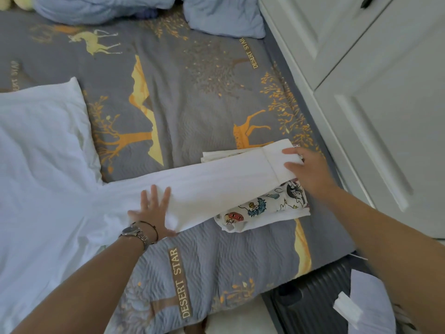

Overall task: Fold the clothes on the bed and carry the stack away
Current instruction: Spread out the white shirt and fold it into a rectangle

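Looking down from my head camera, I had a white shirt (43,169) spread flat on the left part of the bed (183,92), with its long sleeve (216,179) stretched to the right, across a small stack of folded clothes (262,208). My left hand (151,213) lay flat on the sleeve near the shoulder, fingers spread wide and holding nothing. My right hand (305,169) rested on the cuff end, fingers nearly straight; I could not tell if the thumb pinched the cloth under it.

The shirt seemed to me light, thin and very soft, so it would sag and wrinkle if I lifted it by one point. I judged it better to take the sleeve at the cuff and at the shoulder seam together, and to fold it back over the body.

The folded stack lay near the right edge of the bed, just beside a white wardrobe (361,68), with a dark suitcase (310,300) below. Open room was in the middle of the bed, toward the blue pillow (224,18).
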`<state>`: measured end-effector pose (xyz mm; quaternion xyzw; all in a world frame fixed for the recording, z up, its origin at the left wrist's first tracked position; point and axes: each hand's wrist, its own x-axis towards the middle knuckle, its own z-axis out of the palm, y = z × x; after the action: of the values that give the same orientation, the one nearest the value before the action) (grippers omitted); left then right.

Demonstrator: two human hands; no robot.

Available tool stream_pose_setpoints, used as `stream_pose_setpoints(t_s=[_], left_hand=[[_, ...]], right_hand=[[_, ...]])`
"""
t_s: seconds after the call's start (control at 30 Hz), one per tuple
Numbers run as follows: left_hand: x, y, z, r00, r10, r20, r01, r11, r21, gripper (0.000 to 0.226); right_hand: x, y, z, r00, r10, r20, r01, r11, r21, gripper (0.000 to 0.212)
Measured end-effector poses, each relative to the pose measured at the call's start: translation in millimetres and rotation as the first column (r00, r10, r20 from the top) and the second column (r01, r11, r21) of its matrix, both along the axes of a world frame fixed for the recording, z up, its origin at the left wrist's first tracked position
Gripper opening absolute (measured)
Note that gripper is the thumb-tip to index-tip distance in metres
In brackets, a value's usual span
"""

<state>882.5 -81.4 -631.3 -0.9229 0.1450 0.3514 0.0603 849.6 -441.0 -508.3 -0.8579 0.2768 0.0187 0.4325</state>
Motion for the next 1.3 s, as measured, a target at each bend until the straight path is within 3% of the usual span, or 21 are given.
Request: stream_pose_setpoints(t_s=[0.17,0.3,0.43,0.5,0.6,0.73,0.8,0.9,0.97,1.1,1.3], left_hand=[[-19,7,9,1.0,0.002,0.013,-0.003,1.0,0.007,0.124],[-30,15,13,0.989,0.143,-0.034,-0.144,0.989,-0.04,0.122],[-30,13,32,0.962,0.264,-0.064,-0.272,0.937,-0.217,0.115],[-26,1,53,0.934,0.358,-0.009,-0.324,0.834,-0.447,0.112],[-15,-18,92,0.84,0.542,0.031,-0.318,0.538,-0.781,0.099],[2,-19,138,0.704,0.707,-0.063,-0.264,0.178,-0.948,0.069],[9,-3,152,0.644,0.757,-0.109,-0.235,0.061,-0.97,0.049],[16,37,157,0.559,0.823,-0.099,-0.248,0.052,-0.967,0.021],[20,68,151,0.471,0.859,-0.203,-0.347,-0.031,-0.937,0.016],[33,132,125,0.309,0.881,-0.358,-0.491,-0.174,-0.854,0.01],[59,225,63,0.128,0.902,-0.412,-0.669,-0.228,-0.708,0.011]], right_hand=[[17,21,28,0.997,-0.029,0.076,0.021,0.994,0.107,0.034],[45,57,69,0.987,-0.01,0.16,-0.037,0.957,0.287,0.033],[70,95,106,0.981,0.028,0.19,-0.099,0.921,0.378,0.026],[79,116,118,0.98,0.046,0.196,-0.123,0.907,0.402,0.022],[87,149,124,0.98,0.091,0.177,-0.164,0.873,0.46,0.021],[91,199,117,0.955,0.27,0.121,-0.295,0.89,0.347,0.026],[93,227,111,0.946,0.312,0.091,-0.321,0.856,0.405,0.029],[97,270,102,0.932,0.355,0.076,-0.341,0.784,0.519,0.03],[102,296,96,0.903,0.425,0.06,-0.391,0.758,0.522,0.031],[114,346,78,0.834,0.551,0.006,-0.498,0.749,0.436,0.026],[132,379,22,0.823,0.567,-0.036,-0.53,0.79,0.308,0.017]])
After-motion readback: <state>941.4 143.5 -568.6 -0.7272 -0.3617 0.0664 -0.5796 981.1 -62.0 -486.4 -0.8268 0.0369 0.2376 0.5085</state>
